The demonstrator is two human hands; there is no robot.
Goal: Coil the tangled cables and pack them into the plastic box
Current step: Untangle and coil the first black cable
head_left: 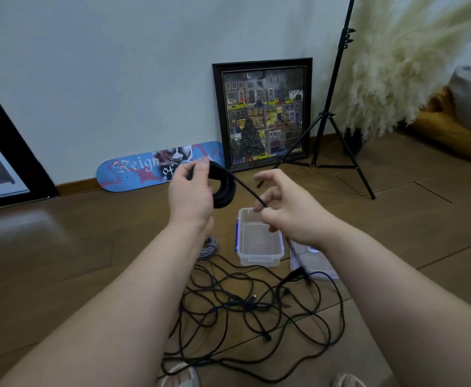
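The left hand (191, 191) holds a black coil of cable (223, 188) in a closed grip, raised in the air above the floor, and the loose end of the same cable runs straight from the coil to the right hand (287, 208), which pinches it between thumb and fingers. Both hands are well above the clear plastic box (259, 255), which stands open on the wooden floor (89, 247) with its blue clips on the left side. Just right of the box lies its lid (312, 261), flat on the floor. In front of the box a tangle of black cables (251, 311) spreads wide over the floor, some loops touching the lid, and a small grey coiled cable (209, 247) lies left of the box, partly hidden by the left wrist. Behind the box the floor is open up to the white wall, where a skateboard (134, 171) and a framed picture (262, 113) lean. A black tripod (326, 129) stands to the right, beside pale dry grass (401, 65).
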